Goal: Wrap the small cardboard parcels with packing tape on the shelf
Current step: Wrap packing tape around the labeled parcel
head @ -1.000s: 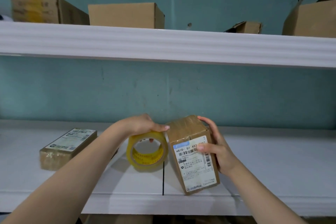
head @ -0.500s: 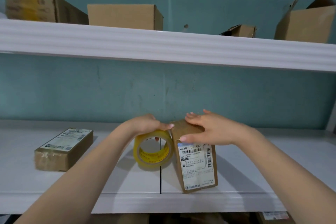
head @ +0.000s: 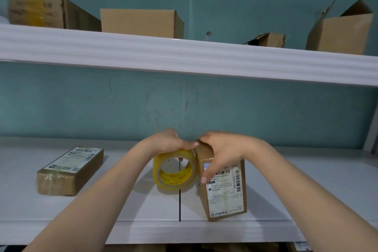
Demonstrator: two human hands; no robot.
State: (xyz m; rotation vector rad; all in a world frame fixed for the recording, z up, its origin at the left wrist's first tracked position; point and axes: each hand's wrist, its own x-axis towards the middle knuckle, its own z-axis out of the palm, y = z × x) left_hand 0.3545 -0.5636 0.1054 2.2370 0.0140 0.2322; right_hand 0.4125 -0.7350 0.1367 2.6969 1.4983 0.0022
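A person faces a white shelf (head: 306, 182) from a head-worn camera, both bare arms reaching forward. At the centre, a small cardboard parcel (head: 223, 188) stands on end, its long axis upright and leaning slightly left, its printed label towards the viewer. Touching its left side stands a yellow roll of packing tape (head: 174, 171), on edge with its hole facing the viewer. The left hand (head: 170, 141) curls over the top of the roll, gripping it. The right hand (head: 222, 153) drapes over the parcel's top, fingers spread down its label, steadying it. The roll lies directly left of the parcel, so the tape likely pulls rightwards across it. A second parcel (head: 69, 171) lies flat, well apart to the left.
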